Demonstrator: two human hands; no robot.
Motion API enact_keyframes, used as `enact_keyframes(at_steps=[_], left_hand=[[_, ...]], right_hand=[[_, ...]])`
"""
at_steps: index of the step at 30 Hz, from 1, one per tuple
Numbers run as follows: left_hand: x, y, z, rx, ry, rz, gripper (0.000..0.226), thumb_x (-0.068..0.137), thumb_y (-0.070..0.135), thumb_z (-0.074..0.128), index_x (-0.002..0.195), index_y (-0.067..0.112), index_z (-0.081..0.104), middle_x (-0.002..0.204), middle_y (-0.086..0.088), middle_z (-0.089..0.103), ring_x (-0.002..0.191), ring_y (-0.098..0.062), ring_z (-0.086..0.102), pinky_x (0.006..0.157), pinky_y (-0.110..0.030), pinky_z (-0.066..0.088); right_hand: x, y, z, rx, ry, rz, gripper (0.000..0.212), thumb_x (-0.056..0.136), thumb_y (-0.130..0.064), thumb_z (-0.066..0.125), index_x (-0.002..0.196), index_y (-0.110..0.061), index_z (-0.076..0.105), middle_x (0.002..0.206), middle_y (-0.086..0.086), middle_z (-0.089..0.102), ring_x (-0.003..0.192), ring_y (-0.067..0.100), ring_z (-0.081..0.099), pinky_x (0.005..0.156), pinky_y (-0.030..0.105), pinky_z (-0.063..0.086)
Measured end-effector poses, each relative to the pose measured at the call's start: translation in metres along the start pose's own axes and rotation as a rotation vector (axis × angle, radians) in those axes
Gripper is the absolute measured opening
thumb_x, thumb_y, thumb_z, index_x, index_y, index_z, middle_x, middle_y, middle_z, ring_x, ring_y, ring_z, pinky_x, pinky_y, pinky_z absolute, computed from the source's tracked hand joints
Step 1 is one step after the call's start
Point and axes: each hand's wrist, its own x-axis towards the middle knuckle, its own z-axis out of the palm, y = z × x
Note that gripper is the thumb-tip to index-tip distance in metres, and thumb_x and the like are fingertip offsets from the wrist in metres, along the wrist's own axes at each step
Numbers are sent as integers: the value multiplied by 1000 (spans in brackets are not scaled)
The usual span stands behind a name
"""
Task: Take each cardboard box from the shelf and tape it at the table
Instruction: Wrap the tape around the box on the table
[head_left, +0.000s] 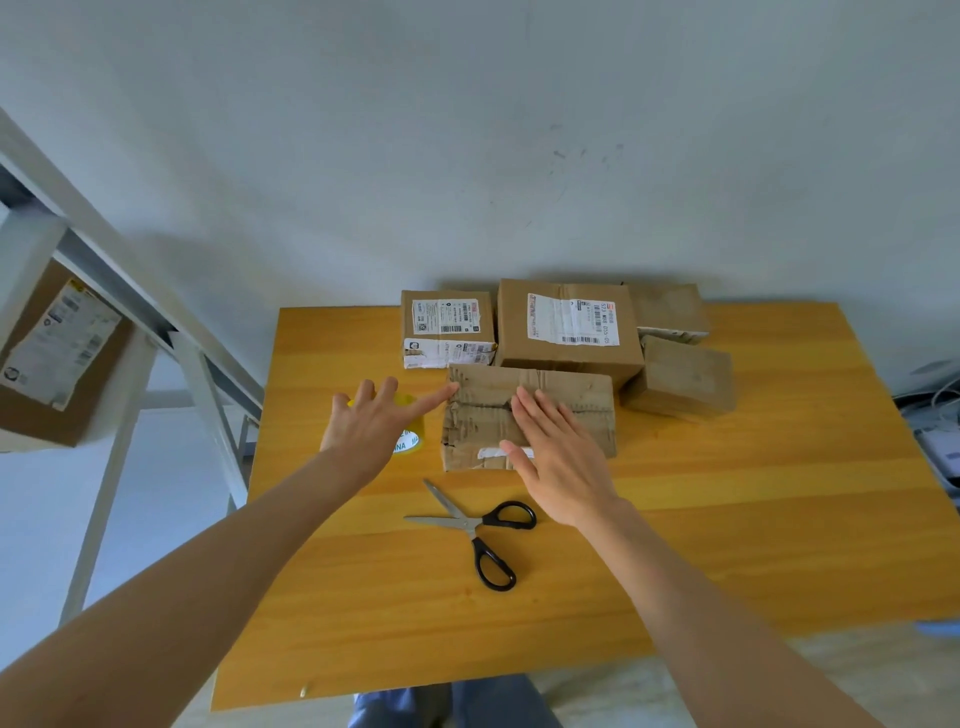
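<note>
The worn cardboard box (480, 421) lies flat near the middle of the table (727, 519), its crumpled top flaps meeting in a ragged seam. Taking this box as the centre of the dial, the right hand (558, 457) comes in from 5 o'clock and rests palm-down on the top, fingers straight and gripping nothing. This looks meant to press the flaps shut so the seam stays closed for taping.

The left hand (371, 431) is at 9 o'clock, also spread with straight fingers. Its index fingertip reaches the box's far-left corner and seems to steady it. That hand hovers over the yellow tape roll (413, 439), which sits just beside the box within easy reach, but it does not hold the roll.

The scissors (475, 525) lie with blades apart at 6 o'clock, ready for cutting tape.

From 11 to 2 o'clock, four boxes are pushed towards the wall, probably set aside:
- a small labelled box (447, 327)
- a large labelled box (569, 327)
- a plain box (680, 379)
- another box (670, 309) behind it

Far out at 9 o'clock, the shelf (130, 306) holds one more labelled box (57, 358), so the task appears unfinished.
</note>
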Motion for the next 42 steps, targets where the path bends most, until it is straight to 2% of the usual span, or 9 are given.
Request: enact_keyframes(at_steps=[4,9,14,18,20,27,31,38,42], left_hand=[[-1,0,-1,-19,-5,-5,112,92,1,53,131,57,-35,139,-13,37,121,-31,41,90,-43,45],[-1,-1,-1,-36,-15,-15,112,93,5,55,130,58,-36,139,-13,36,122,-32,42,91,-43,45],[-2,0,3,-27,1,12,113,92,2,55,132,56,-36,138,-14,38,118,-31,44,87,-41,46],[-4,-1,4,-20,0,37,113,91,2,55,132,54,-37,138,-13,37,117,-29,44,88,-39,47],[-5,-3,4,-19,-12,43,113,91,3,56,132,53,-37,138,-13,36,118,-29,44,89,-40,46],[-7,-7,4,-22,36,79,118,87,1,61,135,52,-34,135,-14,40,113,-30,47,83,-40,48],[-10,-7,9,-26,84,128,127,72,-9,70,145,52,-14,123,-19,51,96,-34,56,66,-44,53],[-8,-6,14,-86,79,131,117,86,-7,54,133,60,-30,134,-14,42,107,-31,50,79,-41,48],[-10,-7,17,-116,90,118,120,82,-13,53,135,58,-28,131,-15,45,101,-32,53,74,-41,50]], right_hand=[[0,-3,3,-5,9,34,99,76,-70,-30,154,-18,0,161,-6,-9,146,8,-15,119,28,-11],[9,-22,1,45,8,-53,73,95,-63,2,151,-20,-16,158,-7,-23,146,9,-20,121,30,-10],[13,-20,8,-30,7,-122,77,91,-65,1,150,-19,-16,159,-5,-21,148,11,-16,123,35,-4],[19,-12,-2,4,30,-62,116,81,-73,48,146,-15,-28,156,1,-30,145,17,-24,117,34,-19],[27,-9,-7,-21,14,-2,131,72,-78,57,144,-14,-32,154,4,-34,145,20,-26,117,38,-19],[41,-3,-8,-122,22,-3,130,67,-86,48,154,-8,-10,163,12,3,150,26,2,120,44,-4],[40,-3,-5,-162,80,-26,122,69,-84,44,156,-10,2,158,16,20,147,30,17,119,47,4],[40,-5,-3,-203,43,-137,108,84,-72,44,151,-20,-22,161,12,-17,148,27,-14,116,45,-17],[35,-18,9,-219,66,-307,80,99,-52,32,151,-15,-16,159,2,-17,145,19,-16,120,38,-12]])
